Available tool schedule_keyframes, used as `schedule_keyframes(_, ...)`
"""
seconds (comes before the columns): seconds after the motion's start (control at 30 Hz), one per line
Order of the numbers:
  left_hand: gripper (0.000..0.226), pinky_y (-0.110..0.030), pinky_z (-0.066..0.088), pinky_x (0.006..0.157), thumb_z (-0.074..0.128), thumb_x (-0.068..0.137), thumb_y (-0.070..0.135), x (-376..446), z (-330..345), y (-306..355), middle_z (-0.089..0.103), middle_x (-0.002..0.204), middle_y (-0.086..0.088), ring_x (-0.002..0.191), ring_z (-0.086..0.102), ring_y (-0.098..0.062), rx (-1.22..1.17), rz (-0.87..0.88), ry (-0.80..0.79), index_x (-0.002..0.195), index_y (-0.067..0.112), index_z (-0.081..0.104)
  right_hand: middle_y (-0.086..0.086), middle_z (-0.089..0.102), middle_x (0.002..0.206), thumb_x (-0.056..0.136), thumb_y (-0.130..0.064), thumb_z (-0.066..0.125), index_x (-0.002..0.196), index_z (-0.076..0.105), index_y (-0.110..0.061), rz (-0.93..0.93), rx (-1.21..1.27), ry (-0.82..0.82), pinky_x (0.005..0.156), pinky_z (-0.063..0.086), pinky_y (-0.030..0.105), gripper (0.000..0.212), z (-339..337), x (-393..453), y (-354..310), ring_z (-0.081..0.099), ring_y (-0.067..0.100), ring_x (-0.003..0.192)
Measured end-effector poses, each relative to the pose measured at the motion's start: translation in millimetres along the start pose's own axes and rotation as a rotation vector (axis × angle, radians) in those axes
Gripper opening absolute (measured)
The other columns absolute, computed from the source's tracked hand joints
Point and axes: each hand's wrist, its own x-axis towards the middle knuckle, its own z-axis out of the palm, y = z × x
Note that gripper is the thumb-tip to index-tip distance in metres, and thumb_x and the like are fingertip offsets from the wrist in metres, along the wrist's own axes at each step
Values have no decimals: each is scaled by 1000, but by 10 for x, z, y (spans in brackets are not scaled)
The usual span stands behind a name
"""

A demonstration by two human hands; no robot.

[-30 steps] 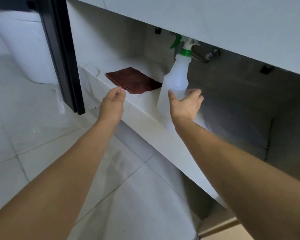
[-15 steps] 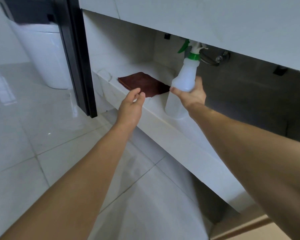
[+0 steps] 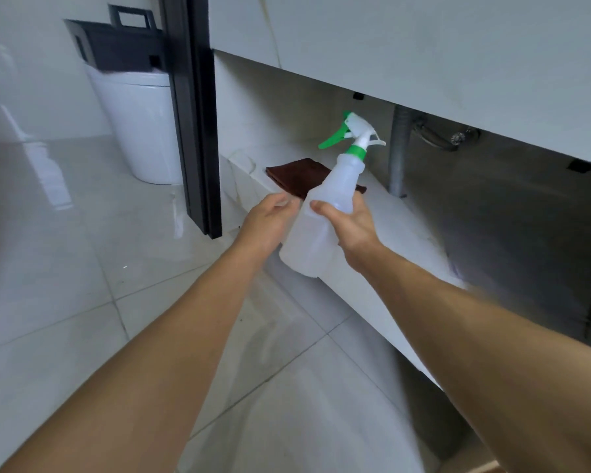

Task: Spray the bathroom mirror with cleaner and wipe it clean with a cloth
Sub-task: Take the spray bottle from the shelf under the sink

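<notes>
At the far left, glossy pale floor tiles (image 3: pixel 65 268) caught streaks of light. Behind them stood a white toilet (image 3: pixel 140 128), with a dark fixture (image 3: pixel 116 46) mounted on the wall above it. Just right of the toilet a black vertical frame (image 3: pixel 195 114) ran down to the floor.

Right of the frame, a low white shelf (image 3: pixel 382 213) ran under the vanity cabinet (image 3: pixel 423 46). On the shelf's left end lay a folded dark brown cloth (image 3: pixel 294 172), flat, its near right part hidden behind the bottle.

The left hand (image 3: pixel 270 220) reached forward in front of the shelf edge, beside the bottle's left side. Its fingers (image 3: pixel 284 201) were blurred; they looked loosely extended and together, holding nothing, and whether they touched the bottle could not be told.

The spray bottle (image 3: pixel 321 220), translucent white with a green collar and green trigger, was held in the air in front of the shelf, tilted so that its nozzle end leaned up and to the right. The right hand (image 3: pixel 352 227) gripped it around the middle of the body, thumb across the front, the other fingers wrapped behind it and out of sight.

Further right, a grey drain pipe (image 3: pixel 398 151) dropped from the cabinet underside to the shelf, and a metal valve with a hose (image 3: pixel 440 138) sat against the shadowed back wall.
</notes>
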Motion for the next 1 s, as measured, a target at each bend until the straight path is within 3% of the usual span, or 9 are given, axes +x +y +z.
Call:
schedule_keyframes(0.17, 70, -40, 45, 109, 62, 74, 70, -103, -285, -210, 66, 127, 8, 117, 63, -14, -19, -69, -61, 131, 31, 60, 5, 67, 112, 64, -34, 83, 122, 53, -26, -23, 3, -154, 77, 60, 40, 65, 341, -169, -43, 70, 23, 99)
schedule_keyframes(0.27, 59, -42, 46, 109, 59, 75, 71, -175, -442, -277, 71, 119, 10, 113, 66, -12, -77, -77, -83, 122, 35, 66, 4, 68, 111, 63, -33, 83, 123, 53, -24, -56, 16, -197, 72, 57, 33, 68, 498, -246, -107, 71, 21, 97)
schedule_keyframes(0.37, 62, -41, 42, 112, 61, 75, 72, -220, -595, -268, 69, 123, 12, 118, 63, -10, -89, -30, -105, 126, 37, 63, 5, 69, 111, 71, -21, 84, 124, 54, -23, -104, 47, -248, 76, 59, 35, 61, 595, -286, -193, 71, 21, 97)
schedule_keyframes(0.5, 84, -39, 50, 104, 82, 68, 50, -231, -702, -197, 65, 128, 9, 119, 62, -11, -40, 68, -162, 141, 36, 44, 2, 68, 104, 75, -13, 82, 120, 54, -21, -182, 62, -263, 79, 62, 41, 54, 705, -319, -375, 71, 16, 93)
schedule_keyframes(0.63, 95, -36, 55, 94, 88, 62, 33, -234, -633, -27, 60, 121, 14, 113, 60, -7, 61, 190, 9, 141, 36, 37, 0, 68, 101, 73, -10, 84, 117, 54, -23, -223, 114, -245, 78, 62, 41, 55, 770, -309, -591, 70, 15, 92)
schedule_keyframes(0.8, 84, -25, 54, 82, 91, 63, 29, -248, -815, 697, 62, 112, 19, 105, 60, 0, 115, 191, 91, 130, 40, 42, 2, 65, 110, 72, -16, 86, 121, 52, -24, -207, 105, -255, 82, 61, 42, 61, 785, -369, -1336, 67, 18, 103)
schedule_keyframes(0.93, 85, -23, 52, 78, 93, 60, 33, -261, -1070, 1587, 59, 110, 23, 103, 57, 4, 113, 168, 116, 127, 42, 43, 3, 65, 114, 68, -33, 87, 121, 51, -28, -179, 80, -264, 83, 60, 48, 64, 841, -357, -2302, 66, 24, 106)
schedule_keyframes(1.0, 88, -23, 52, 78, 94, 59, 32, -267, -1229, 2130, 59, 112, 22, 104, 57, 2, 109, 167, 107, 130, 42, 42, 2, 67, 111, 76, -36, 82, 120, 54, -27, -166, 74, -264, 81, 60, 41, 54, 857, -335, -2909, 68, 20, 102)
